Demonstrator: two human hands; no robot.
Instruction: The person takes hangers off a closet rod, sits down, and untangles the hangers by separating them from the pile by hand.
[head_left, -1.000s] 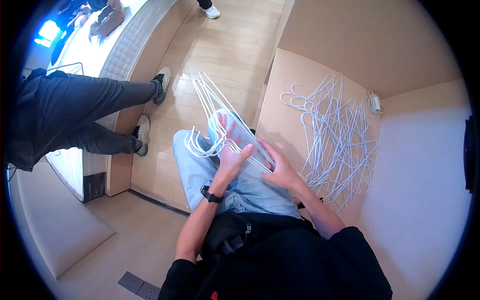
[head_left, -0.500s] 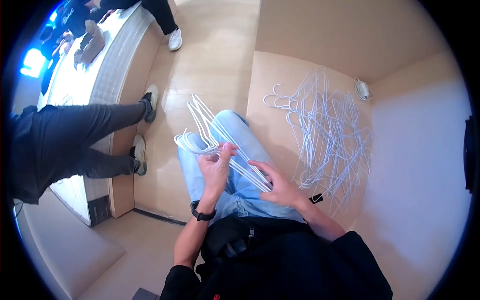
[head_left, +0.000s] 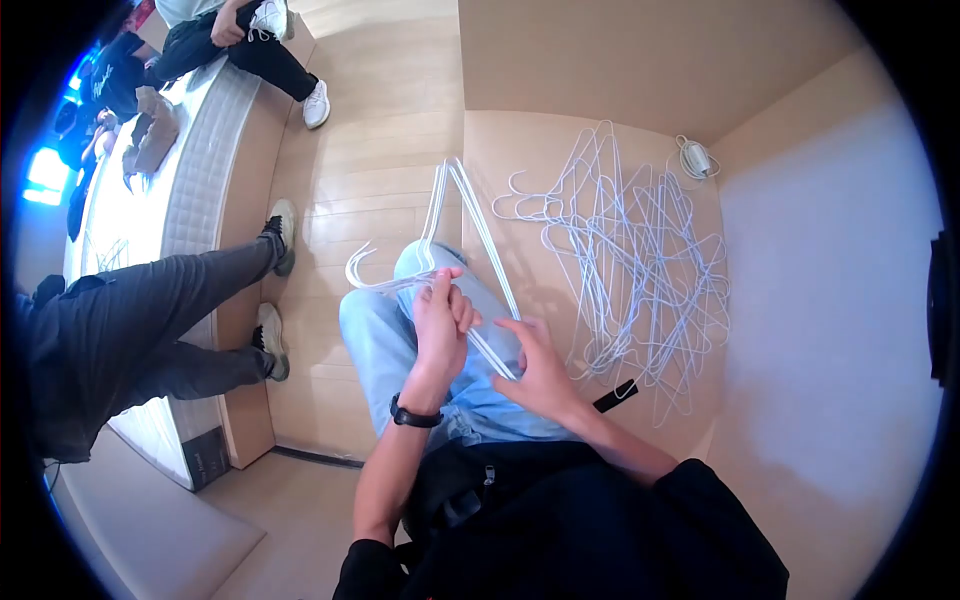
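Note:
A bundle of several white wire hangers (head_left: 486,222) is held over my lap, the wires lying close together with the hooks pointing left. My left hand (head_left: 441,325) is closed around the bundle near the base of the hooks. Against the lower right corner of the same bundle, my right hand (head_left: 540,372) grips the wires between thumb and fingers. To the right, a tangled pile of white wire hangers (head_left: 640,270) lies on a beige surface, and one hanger sits apart at its left edge.
A white plug with a coiled cord (head_left: 696,158) lies behind the pile. A black strip (head_left: 615,396) is near my right forearm. Left of me, a person in dark trousers (head_left: 170,300) stands by a bright mattress (head_left: 215,130), where another person (head_left: 215,40) sits.
The hangers in my hands are drawn together into a tighter, aligned bundle and have turned more upright in view. My view has shifted slightly to the right.

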